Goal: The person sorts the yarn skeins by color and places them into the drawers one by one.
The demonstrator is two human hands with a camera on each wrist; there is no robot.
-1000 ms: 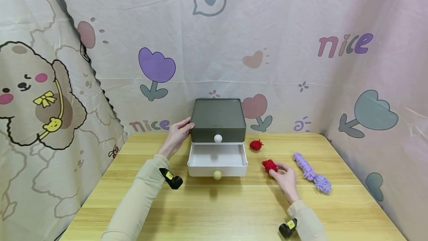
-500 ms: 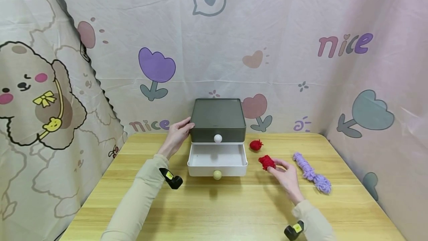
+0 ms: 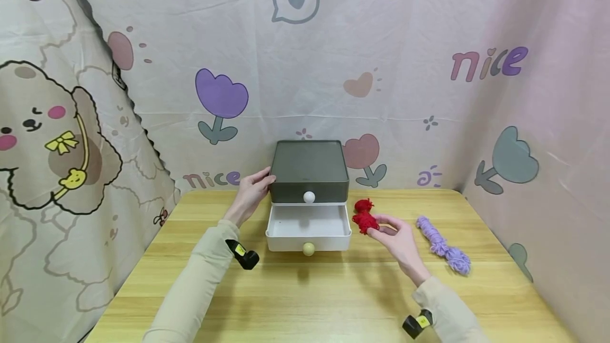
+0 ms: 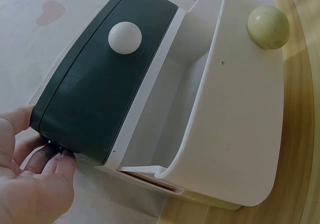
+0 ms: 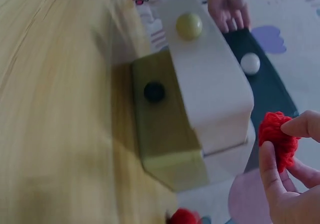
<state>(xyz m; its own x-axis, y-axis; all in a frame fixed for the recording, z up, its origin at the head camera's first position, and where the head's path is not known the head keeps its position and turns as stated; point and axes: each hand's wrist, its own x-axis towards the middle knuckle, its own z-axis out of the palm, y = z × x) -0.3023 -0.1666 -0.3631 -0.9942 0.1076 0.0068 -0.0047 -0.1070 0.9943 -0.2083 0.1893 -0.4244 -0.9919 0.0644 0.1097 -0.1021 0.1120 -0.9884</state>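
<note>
My left hand (image 3: 250, 195) rests against the left side of a small drawer cabinet (image 3: 311, 162) with a dark top; its fingertips touch near the upper edge. The white middle drawer (image 3: 308, 243) is pulled out, and its inside looks bare apart from a small dark speck. Thumb and fingers of my right hand (image 3: 399, 240) pinch a small bundle of red yarn (image 5: 278, 138), held up just right of that drawer. Behind it on the table lies a second red yarn bundle (image 3: 363, 205), partly overlapped by the held one in the head view.
On the right of the wooden table (image 3: 305, 306) lies a twisted skein of purple yarn (image 3: 443, 245). A closed yellow-green drawer (image 5: 162, 114) with a dark knob sits below the pulled-out one. Printed cloth (image 3: 410, 15) hangs behind and beside the table.
My right hand has lifted the red yarn bundle and carried it left and farther back, toward the open drawer. The left hand has stayed on the cabinet.
</note>
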